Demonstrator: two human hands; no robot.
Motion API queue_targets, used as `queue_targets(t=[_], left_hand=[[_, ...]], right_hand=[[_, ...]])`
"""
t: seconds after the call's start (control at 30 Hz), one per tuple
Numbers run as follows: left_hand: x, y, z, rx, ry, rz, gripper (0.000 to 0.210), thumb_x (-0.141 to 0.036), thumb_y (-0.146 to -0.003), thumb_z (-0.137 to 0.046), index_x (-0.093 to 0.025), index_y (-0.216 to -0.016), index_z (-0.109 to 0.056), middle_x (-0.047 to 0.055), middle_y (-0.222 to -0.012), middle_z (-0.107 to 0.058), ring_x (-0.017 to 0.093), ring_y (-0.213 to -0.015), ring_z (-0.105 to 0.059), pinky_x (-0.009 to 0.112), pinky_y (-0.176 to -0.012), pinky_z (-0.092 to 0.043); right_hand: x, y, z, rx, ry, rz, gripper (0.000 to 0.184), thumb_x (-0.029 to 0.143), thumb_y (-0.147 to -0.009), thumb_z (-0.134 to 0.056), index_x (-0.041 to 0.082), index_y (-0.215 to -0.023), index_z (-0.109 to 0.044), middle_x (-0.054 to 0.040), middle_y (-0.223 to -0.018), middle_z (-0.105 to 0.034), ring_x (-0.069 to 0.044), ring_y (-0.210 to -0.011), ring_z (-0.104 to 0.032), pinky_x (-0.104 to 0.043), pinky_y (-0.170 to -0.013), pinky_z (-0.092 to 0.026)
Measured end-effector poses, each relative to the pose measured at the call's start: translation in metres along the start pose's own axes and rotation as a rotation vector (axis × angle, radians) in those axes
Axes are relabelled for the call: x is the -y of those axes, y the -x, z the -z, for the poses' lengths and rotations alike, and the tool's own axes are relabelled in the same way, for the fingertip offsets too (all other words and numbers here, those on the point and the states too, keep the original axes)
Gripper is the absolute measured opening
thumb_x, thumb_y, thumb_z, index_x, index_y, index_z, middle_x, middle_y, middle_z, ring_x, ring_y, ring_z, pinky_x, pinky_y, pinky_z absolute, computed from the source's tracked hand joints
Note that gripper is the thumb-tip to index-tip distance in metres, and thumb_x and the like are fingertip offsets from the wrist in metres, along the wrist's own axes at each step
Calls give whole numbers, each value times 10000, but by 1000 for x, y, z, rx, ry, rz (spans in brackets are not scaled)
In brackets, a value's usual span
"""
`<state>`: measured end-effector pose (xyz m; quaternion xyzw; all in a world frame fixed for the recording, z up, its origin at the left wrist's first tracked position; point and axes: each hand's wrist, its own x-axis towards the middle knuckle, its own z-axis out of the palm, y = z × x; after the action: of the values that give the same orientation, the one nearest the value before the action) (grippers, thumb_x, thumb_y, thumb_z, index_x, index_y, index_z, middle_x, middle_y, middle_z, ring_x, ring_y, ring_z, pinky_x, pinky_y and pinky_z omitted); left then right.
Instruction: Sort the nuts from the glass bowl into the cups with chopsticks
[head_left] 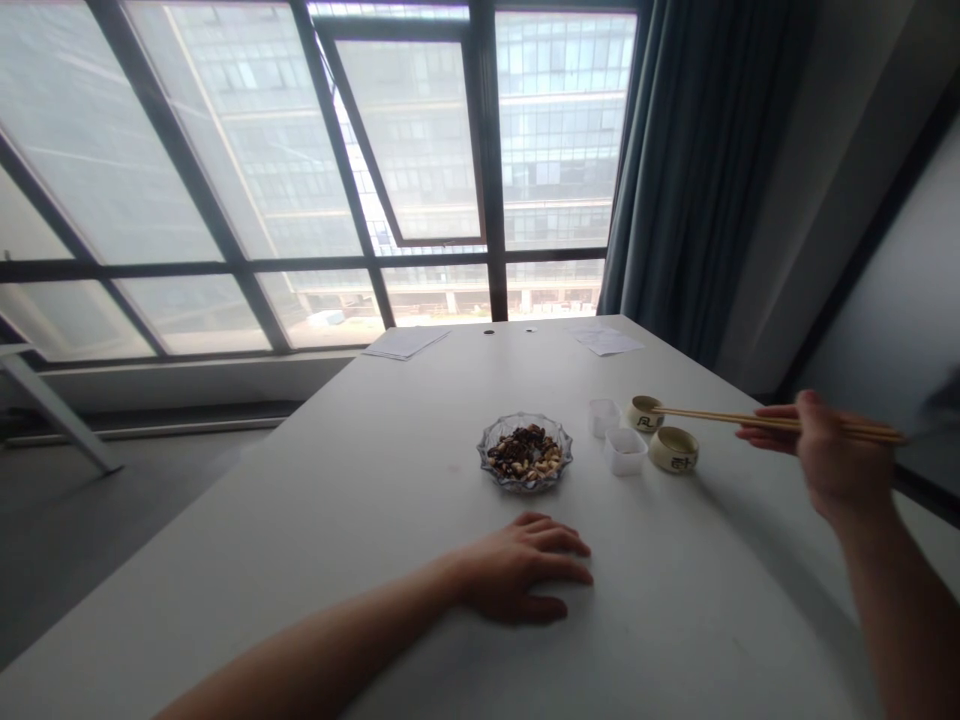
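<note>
My right hand [844, 455] grips a pair of wooden chopsticks [727, 416], held above the table at the right. Their tips reach the rim of the farther small ceramic cup [645, 413]; whether they touch it I cannot tell. A second cream cup with a dark character [674, 450] stands just nearer. To the left of the cups are two small clear plastic containers [625, 452]. My left hand [525, 568] lies flat on the table, fingers spread, holding nothing. Beyond it sits a scalloped glass bowl [487, 470] of mixed nuts or seeds [529, 455].
All of this stands on a long white table [360, 520]. Papers [409, 343] lie at its far left corner and more sheets [609, 341] at the far right. Behind are windows, one tilted open, and a dark curtain [697, 180]. Another table's leg [64, 420] shows at left.
</note>
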<state>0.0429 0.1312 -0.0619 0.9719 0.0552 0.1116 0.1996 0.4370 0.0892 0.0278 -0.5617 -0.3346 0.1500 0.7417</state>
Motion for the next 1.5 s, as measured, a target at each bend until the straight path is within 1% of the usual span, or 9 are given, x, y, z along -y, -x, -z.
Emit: queue_targets(t=[0.1,0.2,0.4,0.53,0.67,0.8,1.07,1.27,1.5], left_hand=[[0,0,0,3,2,1,468,-474,-997,-668,-313,-1433,-605,84,-1519,-589,311,-1416,-533,457,-1235,-309],[0,-1,0,7,2,2,469,-469,-994,-672,-317,-1432,-603,80,-1518,-588,312,-1422,-529,457,-1238,-304],[1,0,-2,-6,-3,-4,468,-480,-999,-664,-315,-1432,-601,75,-1513,-594,302,-1416,-533,445,-1239,-295],[2,1,-4,-20,-6,-9,470,-476,-995,-668,-309,-1430,-604,78,-1512,-594,305,-1407,-538,447,-1239,-292],[3,1,-4,-24,-8,-10,469,-476,-989,-680,-316,-1423,-606,71,-1503,-600,303,-1398,-546,442,-1237,-298],[3,1,-5,-23,-14,-10,468,-481,-993,-674,-320,-1426,-597,64,-1507,-596,301,-1402,-542,438,-1239,-292],[2,1,-4,-24,-7,-15,467,-472,-989,-674,-327,-1426,-597,72,-1503,-598,307,-1396,-551,441,-1239,-298],[2,1,-3,-24,-5,-10,470,-478,-990,-674,-319,-1427,-601,73,-1509,-594,306,-1389,-553,446,-1238,-294],[2,1,-3,-12,-9,-8,477,-481,-989,-673,-325,-1434,-602,75,-1516,-590,318,-1389,-555,463,-1242,-294]], right_hand=[[-2,20,-19,180,-71,117,424,561,-931,-726,174,-771,-796,-122,-682,-780,-262,-543,-772,-344,-574,-686],[-9,45,-42,383,-68,150,478,646,-876,-762,173,-842,-821,-119,-715,-802,-278,-605,-796,-376,-606,-697],[-26,78,-72,757,14,185,431,585,-954,-707,177,-919,-841,-113,-821,-828,-244,-707,-806,-341,-647,-687],[-26,85,-82,869,142,284,422,536,-1003,-656,179,-881,-845,-108,-858,-823,-221,-721,-775,-313,-651,-660],[-25,94,-93,872,175,299,434,514,-1018,-637,183,-815,-831,-100,-817,-799,-221,-700,-749,-320,-648,-646],[-31,104,-101,857,121,264,411,544,-994,-661,192,-875,-834,-93,-829,-805,-229,-703,-764,-323,-634,-656],[-49,103,-105,630,-20,172,460,612,-972,-663,180,-902,-804,-117,-858,-825,-267,-780,-819,-359,-677,-700],[-59,104,-115,625,-76,98,445,607,-922,-736,165,-926,-789,-117,-881,-828,-310,-877,-834,-353,-659,-708],[-63,107,-122,562,-104,79,507,658,-894,-734,154,-860,-777,-135,-848,-830,-319,-817,-836,-364,-628,-712]])
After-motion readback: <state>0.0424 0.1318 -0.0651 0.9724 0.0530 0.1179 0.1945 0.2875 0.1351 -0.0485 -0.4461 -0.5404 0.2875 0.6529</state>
